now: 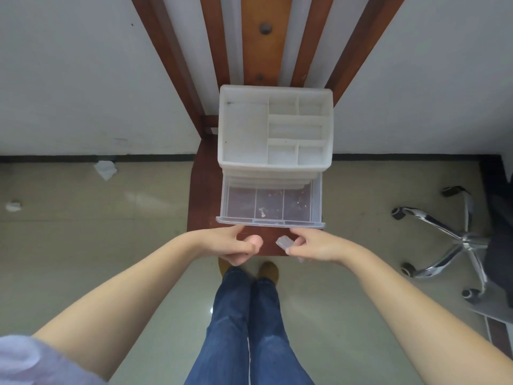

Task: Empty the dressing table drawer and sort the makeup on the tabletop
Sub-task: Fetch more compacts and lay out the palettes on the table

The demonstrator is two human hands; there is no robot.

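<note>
On the seat of a wooden chair [204, 207] set against the wall stands a translucent plastic organiser [274, 126], its top tray of compartments showing nothing inside. Its bottom drawer [270, 207] is pulled out toward the person and divided into three sections; only specks and smears show on its floor, no makeup. Both hands sit just below the drawer's front lip. The left hand [240, 245] has its fingers curled with the thumb on top; whether it encloses anything cannot be told. The right hand [311, 245] pinches a small clear plastic piece [284, 242] between thumb and fingers, presumably lifted clear of the drawer. Judgement: the drawer appears emptied, and the hands are held low and forward to carry the item away for sorting. No makeup appears anywhere in view. An office chair base [455, 240] stands to the right; crumpled paper [105, 169] lies on the floor.
</note>
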